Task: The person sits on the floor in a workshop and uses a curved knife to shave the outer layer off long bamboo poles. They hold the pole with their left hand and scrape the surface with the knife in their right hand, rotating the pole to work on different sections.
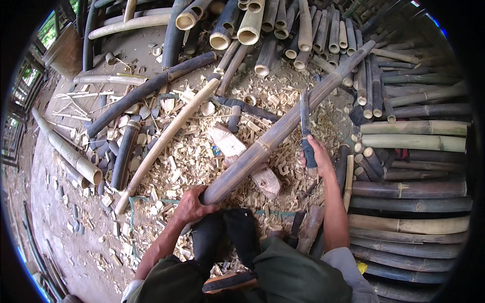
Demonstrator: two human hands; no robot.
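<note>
A long dark bamboo pole (265, 144) slants across the middle, from near my feet up to the far right. My left hand (191, 204) is closed around its near end. In my right hand (319, 155) is a machete (304, 108), gripped by its dark wrapped handle with the blade pointing away from me. The blade overlaps the pole's right side; whether it touches, I cannot tell. Beneath the pole lies a pale, hacked wooden block (227, 141), partly hidden by it.
Wood chips (177, 164) cover the ground around the block. A pale peeled pole (169, 139) and a dark bamboo pole (131, 98) lie to the left. Stacked bamboo lengths (409, 189) line the right side, and cut tubes (250, 30) pile up at the back. A bucket (65, 50) stands far left.
</note>
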